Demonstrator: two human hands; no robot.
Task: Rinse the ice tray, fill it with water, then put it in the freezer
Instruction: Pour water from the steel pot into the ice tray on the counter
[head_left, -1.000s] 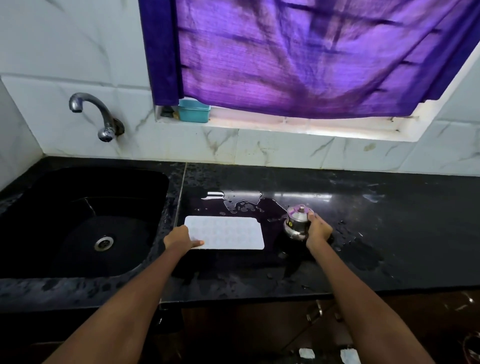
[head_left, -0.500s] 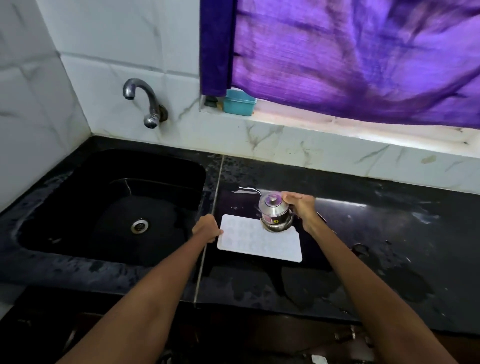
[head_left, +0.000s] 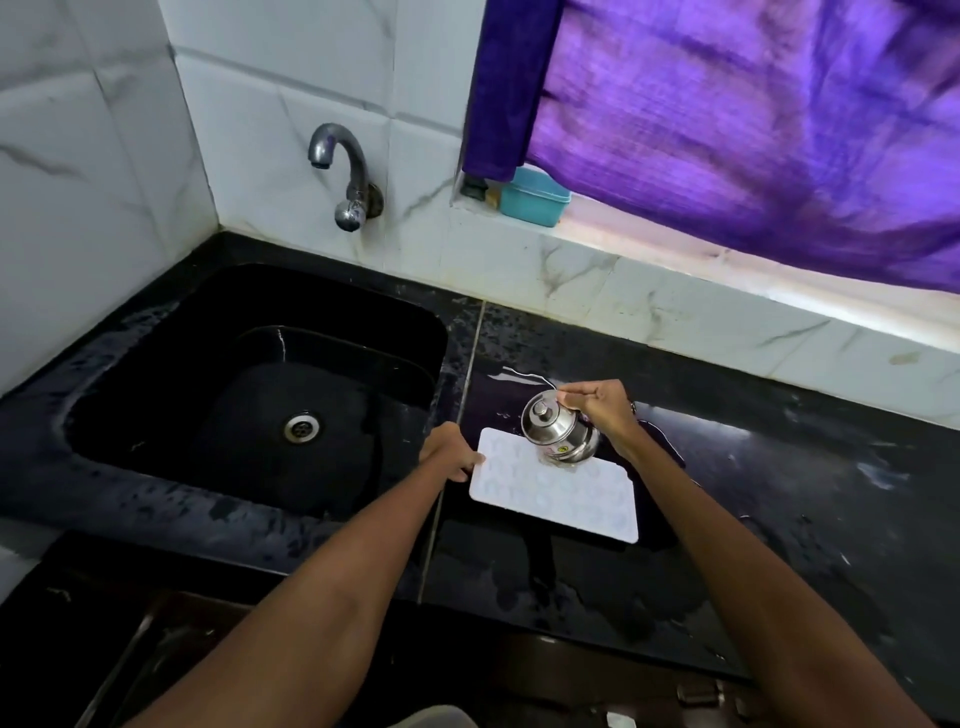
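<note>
Head view: one white ice tray (head_left: 556, 493) is laid flat on the wet black tabletop (head_left: 779, 499), just right of the sink (head_left: 249, 384). Its nine o'clock edge is pinched by the left hand (head_left: 451, 458). One steel pot (head_left: 558, 434) is gripped tilted over its twelve o'clock edge by the right hand (head_left: 602, 410). Open tabletop is seen toward three o'clock.

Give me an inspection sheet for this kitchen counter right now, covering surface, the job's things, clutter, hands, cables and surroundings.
Surface: black counter, wet, with puddles.
Job's things: white ice tray flat on the counter beside the sink; steel pot tilted over the tray's far edge.
Clutter: nothing seen on the counter.
Hands: left hand grips the tray's left end; right hand holds the pot.
Cables: nothing seen.
Surroundings: tap on the tiled wall, no water seen running; teal box on the sill; purple curtain.
</note>
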